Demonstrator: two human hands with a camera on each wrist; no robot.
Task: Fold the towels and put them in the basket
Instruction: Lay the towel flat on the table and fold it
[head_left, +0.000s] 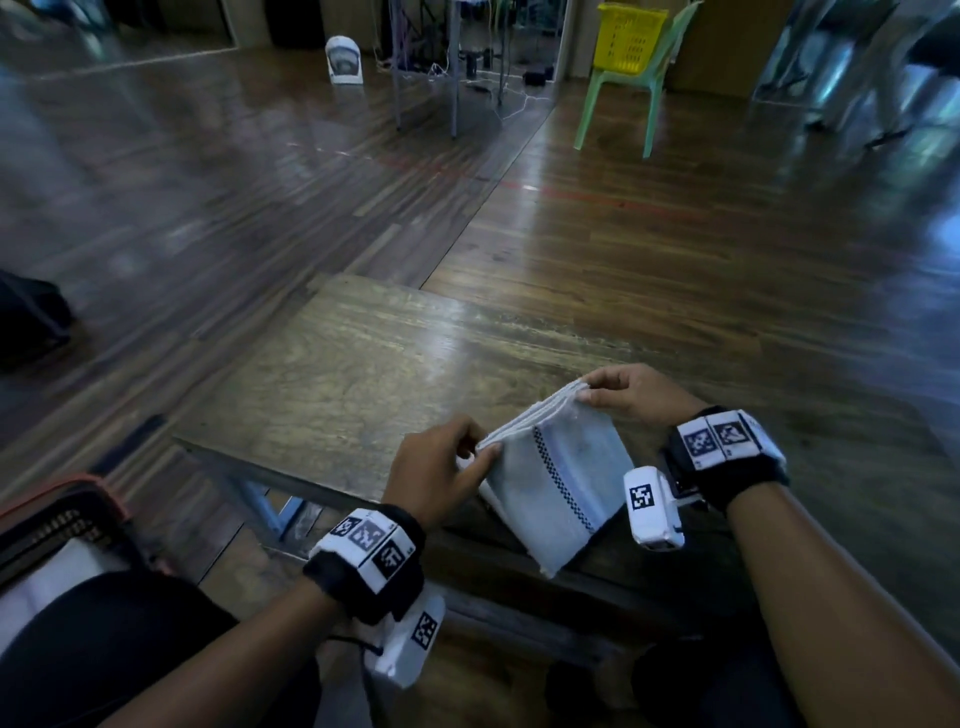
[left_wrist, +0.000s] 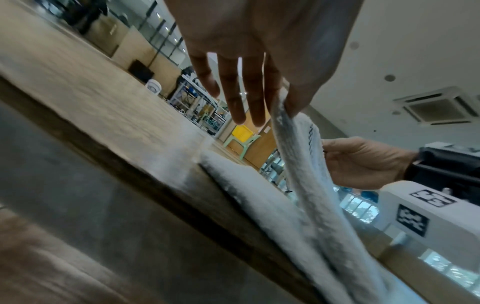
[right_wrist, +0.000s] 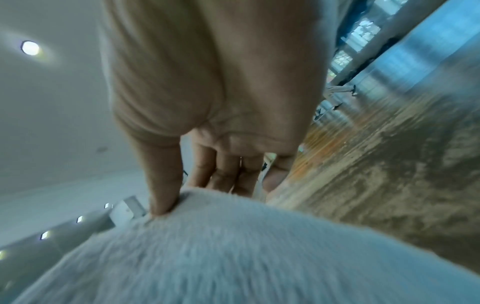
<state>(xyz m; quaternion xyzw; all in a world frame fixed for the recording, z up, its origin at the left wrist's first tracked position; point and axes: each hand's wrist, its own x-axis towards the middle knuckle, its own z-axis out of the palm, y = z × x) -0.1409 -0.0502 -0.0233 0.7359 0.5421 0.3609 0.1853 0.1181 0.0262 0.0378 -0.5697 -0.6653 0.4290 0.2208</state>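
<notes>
Soft towel (head_left: 558, 483): light and floppy, we hold its top corners
Left hand (head_left: 434, 475): pinches one corner
Right hand (head_left: 636, 392): pinches the other corner

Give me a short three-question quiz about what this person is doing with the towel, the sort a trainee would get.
1. True or false: the towel lies spread out flat in one layer on the table.
2. Which hands hold the towel's top edge? A) only the left hand B) only the right hand C) both
3. Fill in: the dark basket sits on the person's ___ side, down by their leg.

Key:
1. False. It is already folded into several layers and lifted at its top edge.
2. C. Each hand pinches one top corner.
3. Left.
</notes>
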